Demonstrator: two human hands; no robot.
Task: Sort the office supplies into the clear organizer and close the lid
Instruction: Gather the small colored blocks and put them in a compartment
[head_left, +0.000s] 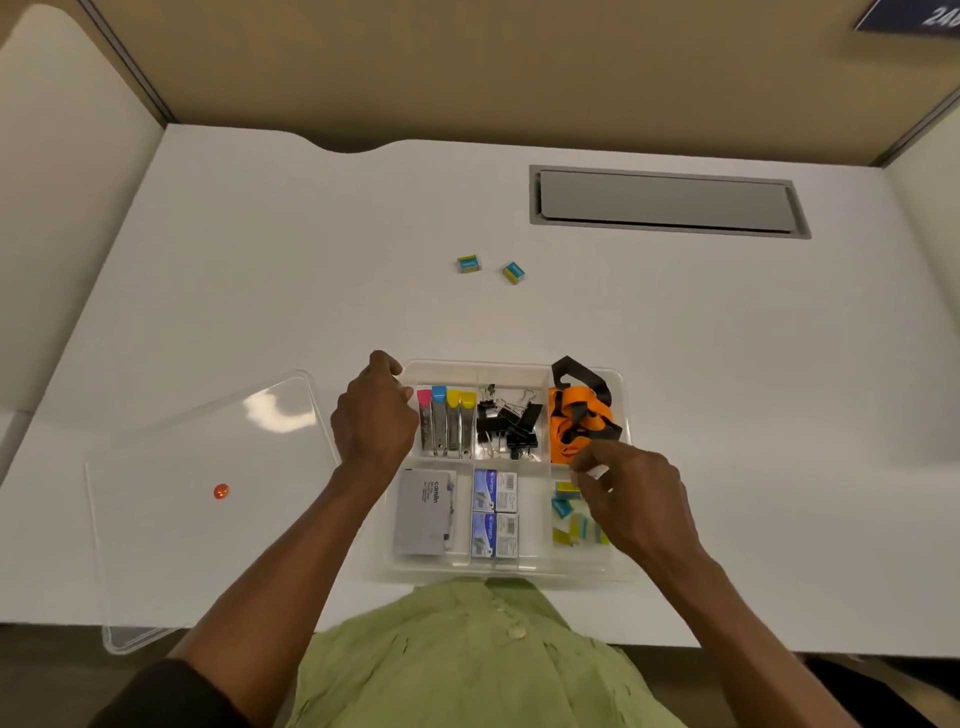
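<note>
The clear organizer (514, 564) sits at the near edge of the white desk. It holds nail clippers with coloured tips (447, 423), black binder clips (506, 421), an orange and black lanyard (576, 415), a grey Camlin box (425, 512), two blue staple boxes (494, 512) and several small erasers (569, 514). My left hand (375, 415) grips the organizer's far left rim. My right hand (631, 499) hovers over the eraser compartment, pinching a small white object. Two more erasers (467, 263) (513, 272) lie farther back on the desk. The clear lid (208, 499) lies to the left.
A small orange dot (221, 491) shows on or under the lid. A grey cable hatch (665, 201) is set into the desk at the back right. Tan partition walls (467, 67) enclose the desk. My green shirt (467, 660) fills the bottom.
</note>
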